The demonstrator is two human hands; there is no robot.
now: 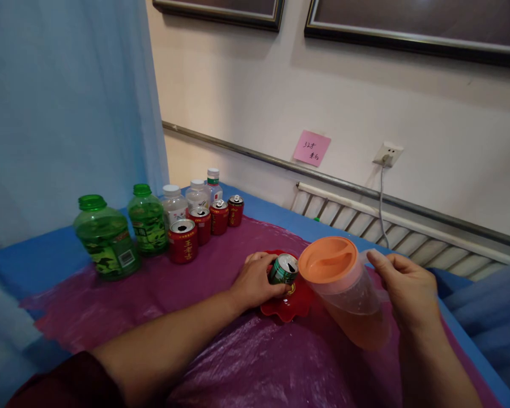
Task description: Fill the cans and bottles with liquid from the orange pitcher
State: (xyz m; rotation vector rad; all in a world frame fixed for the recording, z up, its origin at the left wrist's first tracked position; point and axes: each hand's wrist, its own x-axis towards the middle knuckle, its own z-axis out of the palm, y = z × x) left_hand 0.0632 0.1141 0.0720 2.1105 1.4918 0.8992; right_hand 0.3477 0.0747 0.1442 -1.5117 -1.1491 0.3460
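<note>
Purple sheet [229,351] near white radiator [412,228]

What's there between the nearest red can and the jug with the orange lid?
In the head view, a stretch of purple sheet, then the left hand gripping the green can, with the red dish showing around it, just before the jug.

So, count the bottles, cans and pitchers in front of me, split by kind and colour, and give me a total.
Green-capped bottles: 2
White-capped bottles: 3
Mainly red cans: 4
Green can, in the left hand: 1
Orange-lidded pitcher, in the right hand: 1
Total: 11
</note>
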